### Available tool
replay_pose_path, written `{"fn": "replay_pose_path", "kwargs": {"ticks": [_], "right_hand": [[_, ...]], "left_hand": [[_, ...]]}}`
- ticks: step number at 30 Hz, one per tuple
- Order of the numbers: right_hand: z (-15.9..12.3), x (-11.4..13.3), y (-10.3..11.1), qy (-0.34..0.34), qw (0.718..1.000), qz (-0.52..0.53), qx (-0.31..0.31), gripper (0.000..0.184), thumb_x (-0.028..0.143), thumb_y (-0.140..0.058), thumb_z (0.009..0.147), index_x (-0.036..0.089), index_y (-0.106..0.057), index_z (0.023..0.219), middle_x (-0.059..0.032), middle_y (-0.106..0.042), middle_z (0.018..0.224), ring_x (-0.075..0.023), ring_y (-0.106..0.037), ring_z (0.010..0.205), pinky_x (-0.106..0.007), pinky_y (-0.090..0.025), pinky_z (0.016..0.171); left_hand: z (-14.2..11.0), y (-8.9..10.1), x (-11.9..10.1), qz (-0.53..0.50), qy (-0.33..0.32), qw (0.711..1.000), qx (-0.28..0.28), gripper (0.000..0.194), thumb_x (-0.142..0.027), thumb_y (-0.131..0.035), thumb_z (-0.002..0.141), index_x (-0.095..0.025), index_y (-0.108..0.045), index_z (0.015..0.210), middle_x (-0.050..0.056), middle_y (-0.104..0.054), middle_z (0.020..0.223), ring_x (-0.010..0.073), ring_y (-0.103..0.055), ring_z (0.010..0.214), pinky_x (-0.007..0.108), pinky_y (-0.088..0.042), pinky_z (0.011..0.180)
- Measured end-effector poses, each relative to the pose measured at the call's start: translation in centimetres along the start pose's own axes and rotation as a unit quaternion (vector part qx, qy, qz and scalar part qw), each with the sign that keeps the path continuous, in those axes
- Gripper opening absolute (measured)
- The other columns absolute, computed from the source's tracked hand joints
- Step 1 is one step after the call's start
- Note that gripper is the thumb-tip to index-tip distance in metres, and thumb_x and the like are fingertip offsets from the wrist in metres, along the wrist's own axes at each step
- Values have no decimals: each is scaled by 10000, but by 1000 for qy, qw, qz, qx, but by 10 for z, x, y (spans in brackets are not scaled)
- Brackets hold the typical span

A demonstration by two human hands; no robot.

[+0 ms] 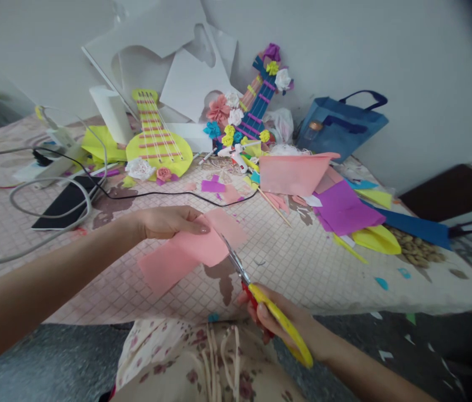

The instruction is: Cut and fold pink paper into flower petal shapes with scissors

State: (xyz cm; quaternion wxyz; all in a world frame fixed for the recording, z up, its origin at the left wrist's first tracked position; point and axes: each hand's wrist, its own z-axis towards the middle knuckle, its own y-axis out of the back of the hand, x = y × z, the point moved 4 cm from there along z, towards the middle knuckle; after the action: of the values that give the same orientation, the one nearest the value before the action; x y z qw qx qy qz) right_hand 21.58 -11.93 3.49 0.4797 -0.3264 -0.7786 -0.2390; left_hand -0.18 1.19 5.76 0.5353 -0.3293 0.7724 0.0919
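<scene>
Pink paper [206, 245] is pinched between the thumb and fingers of my left hand [175, 223], above the tabletop. A second strip of pink paper [169, 268] lies below it, extending toward the lower left; whether the two are joined I cannot tell. My right hand [280, 318] grips scissors [282, 324] with one yellow handle and one red one. Their metal blades point up and left and meet the right edge of the pink paper. How far the blades are apart is hard to make out.
A yellow paper guitar [158, 148] and a blue one [256, 106] with paper flowers lean at the back. Nearby are a glue gun [236, 157], purple paper [345, 209], a blue bag [340, 125], peanuts [415, 248] and a black tablet-like slab [68, 204]. A black cable [169, 194] crosses the table [332, 290].
</scene>
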Motion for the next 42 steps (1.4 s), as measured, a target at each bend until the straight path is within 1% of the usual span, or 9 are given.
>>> {"fn": "replay_pose_path", "kwargs": {"ticks": [4, 12, 21, 24, 27, 29, 36, 38, 42], "right_hand": [[0, 0, 1, 10, 1000, -3, -1, 469, 621, -393, 842, 194, -458, 1025, 25, -370, 722, -109, -353, 599, -243, -407, 561], [0, 6, 3, -6, 1000, -24, -9, 509, 658, -383, 820, 183, -451, 990, 25, -368, 712, -112, -359, 598, -256, -429, 557], [1, 8, 0, -49, 997, -18, -59, 576, 747, -425, 723, 200, -477, 896, 38, -358, 663, -103, -338, 557, -219, -376, 464], [3, 9, -1, -44, 997, -14, -69, 587, 773, -410, 706, 199, -455, 818, 43, -350, 639, -98, -339, 537, -218, -360, 445], [4, 12, -1, -19, 997, -11, -79, 570, 779, -398, 708, 210, -402, 729, 46, -352, 608, -94, -345, 522, -217, -355, 446], [5, 13, 0, -12, 997, -22, -79, 578, 789, -388, 702, 212, -396, 718, 47, -356, 590, -93, -346, 511, -215, -347, 438], [7, 5, 0, -75, 995, -27, -58, 661, 834, -417, 618, 198, -444, 800, 75, -327, 529, -68, -304, 405, -193, -272, 344], [7, 6, 0, -66, 996, -31, -51, 650, 826, -403, 640, 197, -442, 800, 70, -340, 546, -68, -322, 414, -196, -297, 360], [4, 10, 1, -12, 998, -54, -32, 582, 748, -331, 769, 185, -454, 851, 39, -378, 637, -88, -383, 516, -225, -386, 479]], "left_hand": [[-1, 0, 0, -5, 4, 1000, -3, 163, -275, -639, 790, -134, -691, 855, 59, -716, 775, 181, -659, 801, 284, -475, 795], [-1, 1, 0, -1, -2, 1000, 5, 160, -266, -627, 801, -134, -698, 859, 59, -717, 770, 173, -660, 779, 269, -477, 779], [0, 2, 1, 9, -9, 1000, 3, 157, -263, -614, 813, -133, -697, 841, 59, -713, 803, 149, -647, 750, 235, -470, 741], [1, 2, 2, 16, -12, 1000, 6, 176, -280, -613, 813, -136, -697, 868, 65, -712, 813, 169, -647, 797, 260, -466, 773], [1, 4, 2, 21, -11, 1000, 7, 188, -292, -612, 810, -144, -696, 891, 65, -711, 822, 175, -645, 816, 271, -462, 787], [1, 5, 3, 24, -9, 1000, -1, 186, -294, -617, 804, -147, -697, 887, 63, -710, 821, 171, -642, 805, 267, -459, 778], [2, 7, 3, 21, 3, 999, -33, 146, -274, -644, 785, -146, -700, 828, 35, -702, 787, 107, -612, 659, 194, -440, 644], [1, 7, 3, 18, 3, 999, -27, 146, -272, -642, 788, -144, -698, 831, 37, -703, 787, 112, -618, 673, 196, -442, 654], [1, 3, 3, 21, 5, 1000, 6, 179, -283, -621, 805, -143, -696, 887, 60, -712, 833, 160, -643, 768, 255, -457, 755]]}}
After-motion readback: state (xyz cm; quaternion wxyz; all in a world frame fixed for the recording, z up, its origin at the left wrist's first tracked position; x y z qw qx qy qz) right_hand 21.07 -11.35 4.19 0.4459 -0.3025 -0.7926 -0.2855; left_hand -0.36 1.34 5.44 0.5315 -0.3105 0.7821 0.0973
